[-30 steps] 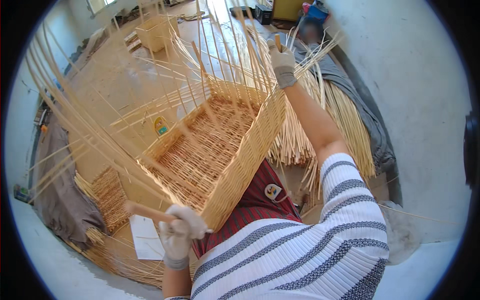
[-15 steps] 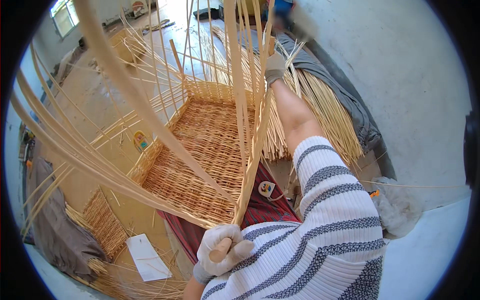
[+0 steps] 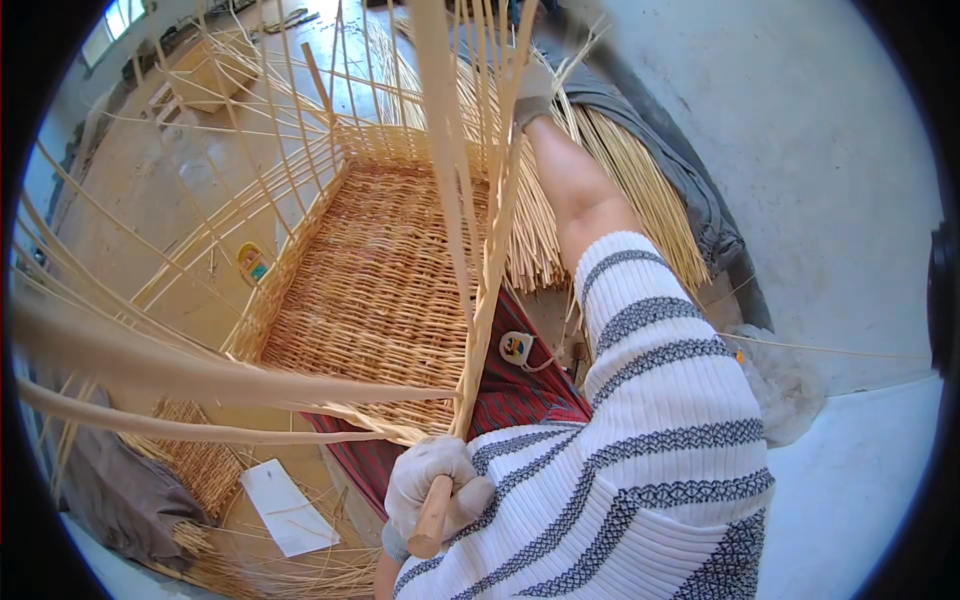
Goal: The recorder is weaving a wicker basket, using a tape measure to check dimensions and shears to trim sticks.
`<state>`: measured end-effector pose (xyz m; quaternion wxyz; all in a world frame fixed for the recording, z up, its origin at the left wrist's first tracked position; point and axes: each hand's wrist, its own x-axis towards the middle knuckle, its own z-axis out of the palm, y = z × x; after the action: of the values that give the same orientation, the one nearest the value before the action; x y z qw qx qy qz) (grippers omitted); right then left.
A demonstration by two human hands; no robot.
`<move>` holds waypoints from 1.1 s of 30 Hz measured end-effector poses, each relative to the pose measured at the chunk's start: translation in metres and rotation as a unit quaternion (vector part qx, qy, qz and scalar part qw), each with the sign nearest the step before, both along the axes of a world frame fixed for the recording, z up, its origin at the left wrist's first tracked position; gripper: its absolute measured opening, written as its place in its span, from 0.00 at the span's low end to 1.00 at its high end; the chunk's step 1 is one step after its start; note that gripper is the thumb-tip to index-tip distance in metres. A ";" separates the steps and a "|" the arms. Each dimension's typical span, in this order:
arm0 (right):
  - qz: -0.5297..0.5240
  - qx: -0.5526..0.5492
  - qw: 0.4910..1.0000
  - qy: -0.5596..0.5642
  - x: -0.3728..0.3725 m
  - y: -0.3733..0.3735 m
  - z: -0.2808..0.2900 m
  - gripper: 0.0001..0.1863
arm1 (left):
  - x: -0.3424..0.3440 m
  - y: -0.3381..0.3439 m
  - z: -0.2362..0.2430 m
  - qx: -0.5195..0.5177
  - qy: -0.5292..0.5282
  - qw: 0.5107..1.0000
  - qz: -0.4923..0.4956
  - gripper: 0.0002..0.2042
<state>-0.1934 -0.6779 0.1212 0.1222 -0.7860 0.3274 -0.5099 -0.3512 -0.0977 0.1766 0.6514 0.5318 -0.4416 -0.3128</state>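
A partly woven wicker basket (image 3: 380,270), rectangular, with a low wall and long upright stakes, lies tilted across my lap. My left hand (image 3: 437,485), in a pale glove, is closed round a thick wooden stick (image 3: 432,520) at the basket's near corner. My right arm stretches forward along the right side. My gloved right hand (image 3: 535,88) is at the far right, behind pale stakes (image 3: 480,60); its fingers look curled, but what they grip is hidden. Another wooden stick (image 3: 317,78) stands up at the far left corner.
A bundle of peeled willow rods (image 3: 630,190) lies on grey cloth at the right, by the wall. On the left floor are a woven panel (image 3: 200,450), a white sheet (image 3: 288,508) and loose rods. A wooden crate-like box (image 3: 212,72) stands farther back.
The basket has swung slightly leftward in view, and its near stakes have dropped to the left. My left hand has tilted its stick, now showing more length. My right hand appears slightly farther up and left.
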 end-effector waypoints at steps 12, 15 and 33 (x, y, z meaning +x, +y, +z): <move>0.060 0.113 0.991 -0.047 -0.023 0.039 0.023 0.32 | 0.006 0.031 0.009 0.011 0.105 0.982 0.155 0.10; 0.096 0.180 0.979 -0.023 -0.030 0.079 0.022 0.36 | 0.082 0.086 0.009 0.046 0.018 0.948 0.314 0.14; 0.323 -0.227 0.915 0.086 0.086 0.226 -0.062 0.35 | 0.268 -0.142 -0.099 0.264 -0.545 0.682 0.411 0.41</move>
<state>-0.1072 -0.4516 0.0597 0.0702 -0.8963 -0.0600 -0.4337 -0.0829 -0.2397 0.0772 0.1920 0.8862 -0.3549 0.2276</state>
